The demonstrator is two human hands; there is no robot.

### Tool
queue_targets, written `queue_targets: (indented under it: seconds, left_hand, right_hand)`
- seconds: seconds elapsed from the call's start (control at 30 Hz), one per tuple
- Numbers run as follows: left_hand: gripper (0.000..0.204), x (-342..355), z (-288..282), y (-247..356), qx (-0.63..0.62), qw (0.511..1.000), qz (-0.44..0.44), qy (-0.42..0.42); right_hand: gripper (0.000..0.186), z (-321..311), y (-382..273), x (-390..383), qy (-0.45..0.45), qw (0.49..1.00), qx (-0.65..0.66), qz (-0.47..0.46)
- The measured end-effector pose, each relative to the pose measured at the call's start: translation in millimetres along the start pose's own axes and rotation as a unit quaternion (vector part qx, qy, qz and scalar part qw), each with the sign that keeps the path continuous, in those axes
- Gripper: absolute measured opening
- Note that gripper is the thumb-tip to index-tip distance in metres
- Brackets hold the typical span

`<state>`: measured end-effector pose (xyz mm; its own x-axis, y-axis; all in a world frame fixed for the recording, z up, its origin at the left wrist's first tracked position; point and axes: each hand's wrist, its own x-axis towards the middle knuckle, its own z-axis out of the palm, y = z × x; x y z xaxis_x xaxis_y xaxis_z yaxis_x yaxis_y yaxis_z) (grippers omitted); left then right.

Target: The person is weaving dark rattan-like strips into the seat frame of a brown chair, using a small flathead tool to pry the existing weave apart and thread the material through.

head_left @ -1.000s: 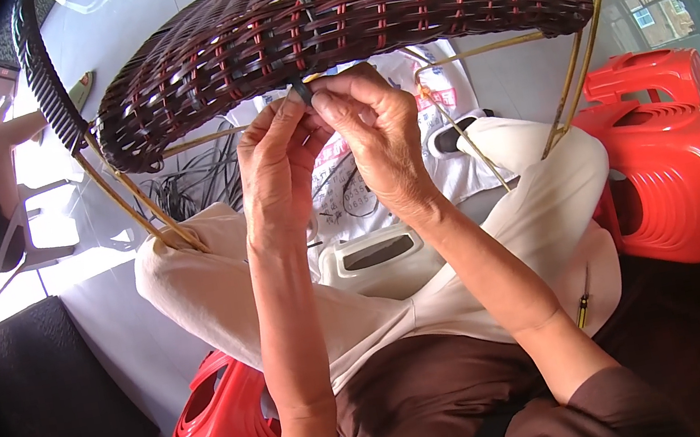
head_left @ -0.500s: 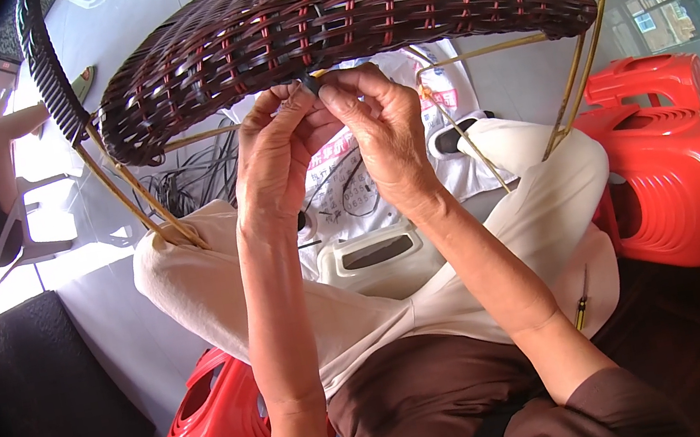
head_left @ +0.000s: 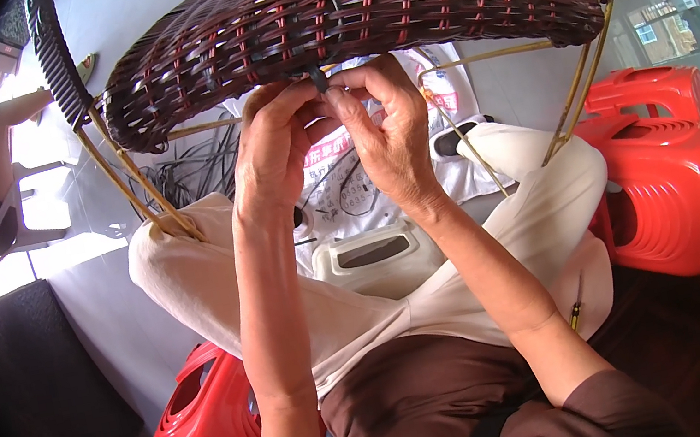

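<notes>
A dark brown and red woven wicker panel (head_left: 353, 21), apparently a chair part, spans the top of the head view on a tan pole frame (head_left: 576, 90). Both of my hands meet below the middle of its near edge. A short dark flat strip (head_left: 319, 80) hangs from the weave there. My right hand (head_left: 388, 132) is closed, with the strip's end between thumb and forefinger. Right beside it, my left hand (head_left: 274, 148) has its fingers curled under the woven edge; their tips are partly hidden, and what they grip is unclear.
Loose dark strips (head_left: 194, 185) lie in a pile on the floor at left. A white printed sack (head_left: 363, 183) and a cream plastic stool (head_left: 370, 252) are below my hands. Red plastic stools (head_left: 664, 191) stand on both sides. A yellow-and-black-handled tool (head_left: 576, 315) rests by my right thigh.
The view has shifted slightly. My left hand has turned, its fingers now curling further in under the edge. More of the dark strip shows above my right fingertips.
</notes>
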<state>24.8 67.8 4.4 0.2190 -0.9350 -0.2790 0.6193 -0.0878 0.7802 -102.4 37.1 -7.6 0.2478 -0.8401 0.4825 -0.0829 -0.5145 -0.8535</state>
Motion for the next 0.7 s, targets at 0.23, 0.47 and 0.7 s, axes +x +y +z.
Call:
queue_targets:
  seconds: [0.23, 0.47, 0.7]
  left_hand:
    - [0.031, -9.2, 10.6, 2.5, 0.298, 0.948, 0.100, 0.041]
    - [0.019, -26.1, 30.8, 1.3, 0.581, 0.742, 0.293, 0.161]
    - [0.018, -41.6, 36.5, 8.7, 0.600, 0.727, 0.306, 0.131]
  right_hand:
    - [0.012, -4.6, -7.2, -21.6, 0.110, 0.994, 0.018, 0.017]
    - [0.013, -4.9, 2.7, -31.3, 0.062, 0.994, 0.050, 0.077]
    - [0.010, -6.3, -0.1, -40.5, 0.022, 0.981, 0.106, 0.163]
